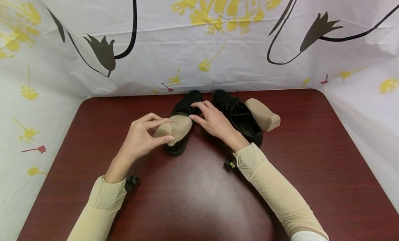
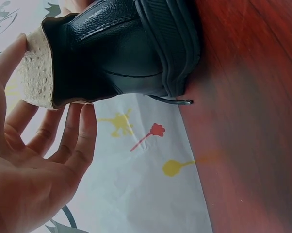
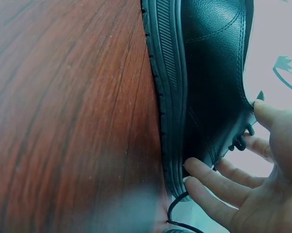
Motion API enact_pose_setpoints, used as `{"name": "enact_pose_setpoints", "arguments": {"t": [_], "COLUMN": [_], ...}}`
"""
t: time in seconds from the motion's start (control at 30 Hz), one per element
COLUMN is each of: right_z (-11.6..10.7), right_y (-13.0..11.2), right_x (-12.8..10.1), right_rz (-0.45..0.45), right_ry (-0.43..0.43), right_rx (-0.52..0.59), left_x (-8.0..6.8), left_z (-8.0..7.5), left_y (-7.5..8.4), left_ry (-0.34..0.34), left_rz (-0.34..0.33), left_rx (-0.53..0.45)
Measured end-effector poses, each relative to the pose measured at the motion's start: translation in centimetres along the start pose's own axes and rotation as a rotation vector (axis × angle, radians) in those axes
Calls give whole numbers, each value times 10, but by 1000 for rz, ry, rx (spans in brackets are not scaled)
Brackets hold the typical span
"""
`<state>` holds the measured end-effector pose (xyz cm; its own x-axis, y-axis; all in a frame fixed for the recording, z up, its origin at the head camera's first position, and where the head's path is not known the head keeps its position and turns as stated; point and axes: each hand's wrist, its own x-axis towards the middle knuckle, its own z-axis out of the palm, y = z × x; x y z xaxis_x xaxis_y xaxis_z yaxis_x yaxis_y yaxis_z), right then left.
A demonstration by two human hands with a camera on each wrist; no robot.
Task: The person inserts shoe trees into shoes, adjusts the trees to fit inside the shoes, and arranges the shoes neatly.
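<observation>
**A:** Start with the big things. The dark red bench [image 1: 193,199] carries two black shoes side by side near the back edge, by the flowered sheet [image 1: 199,43].

**B:** And the left shoe [image 1: 182,130] is the one being worked on. A tan foam insert [image 1: 174,128] sticks out of its heel opening; the left hand [image 1: 141,137] pinches that insert between thumb and fingertips.

**A:** The right hand [image 1: 213,121]?

**B:** Fingers loosely spread, resting on the laces and tongue, steadying the shoe rather than gripping it.

**A:** So the risk, I'd judge, is the shoe sliding or tipping, since only light finger pressure holds it down.

**B:** Also the foam could crumble or buckle under the pinch. And the right shoe [image 1: 240,116], with the second insert [image 1: 263,114] just beside it, may get knocked.
</observation>
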<state>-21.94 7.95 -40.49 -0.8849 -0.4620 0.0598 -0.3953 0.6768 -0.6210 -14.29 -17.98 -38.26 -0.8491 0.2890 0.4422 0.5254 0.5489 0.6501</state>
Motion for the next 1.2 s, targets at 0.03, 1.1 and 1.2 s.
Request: {"name": "enact_pose_setpoints", "arguments": {"t": [0.03, 1.1, 1.2], "right_z": [0, -2, -1], "right_y": [0, 2, 2], "right_x": [0, -2, -2], "right_rz": [2, -6, -5], "right_ry": [-1, -10, -8], "right_rx": [0, 27, 29], "left_x": [0, 12, 13], "left_z": [1, 13, 16], "left_y": [0, -3, -3], "left_ry": [2, 20, 23], "left_rz": [-2, -24, -29], "left_rx": [1, 44, 49]}}
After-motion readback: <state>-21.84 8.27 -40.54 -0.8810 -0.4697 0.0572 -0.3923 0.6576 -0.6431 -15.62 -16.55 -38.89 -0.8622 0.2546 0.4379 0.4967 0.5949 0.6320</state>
